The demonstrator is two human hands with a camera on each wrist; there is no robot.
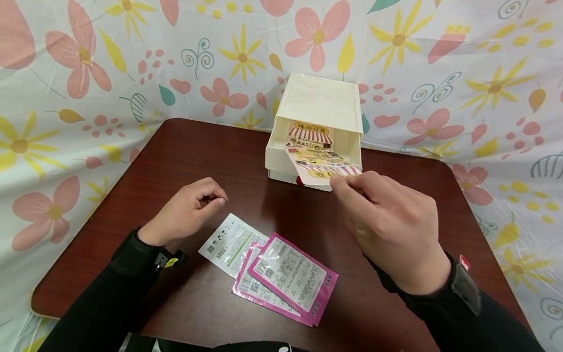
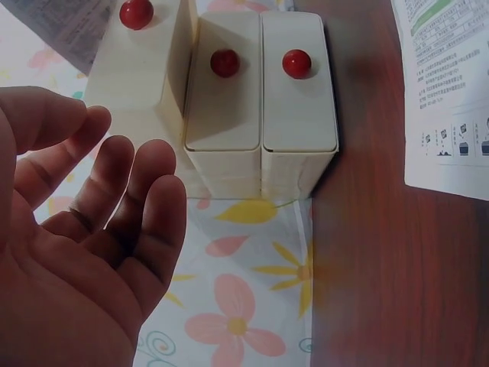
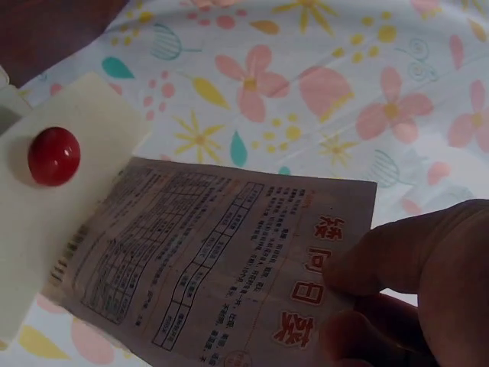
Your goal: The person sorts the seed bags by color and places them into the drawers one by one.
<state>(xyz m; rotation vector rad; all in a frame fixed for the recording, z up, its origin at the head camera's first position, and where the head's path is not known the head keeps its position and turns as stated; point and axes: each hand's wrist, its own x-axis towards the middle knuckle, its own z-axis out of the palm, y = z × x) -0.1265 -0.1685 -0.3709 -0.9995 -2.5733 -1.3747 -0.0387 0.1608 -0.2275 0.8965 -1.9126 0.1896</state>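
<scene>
My right hand [image 1: 391, 220] pinches the edge of a sunflower seed packet [image 3: 206, 252] between thumb and fingers. The packet slants over the front of a pulled-out top drawer [image 1: 281, 159]. Its printed back, with text and a table, faces the right wrist camera. Another packet [image 1: 310, 134] with a striped awning picture stands inside that drawer. To the left, above the table, my left hand [image 1: 184, 210] has loosely bent fingers and holds nothing. Nearest to it lies a white packet [image 1: 230, 244], partly under two overlapping pink-edged packets [image 1: 292, 274].
A cream drawer cabinet [image 1: 323, 98] stands at the back of the brown table [image 1: 211, 146], against a flowered cloth [image 1: 246, 29]. In the left wrist view, two shut drawers [image 2: 298, 107] with red knobs sit beside the pulled-out one [image 2: 134, 69].
</scene>
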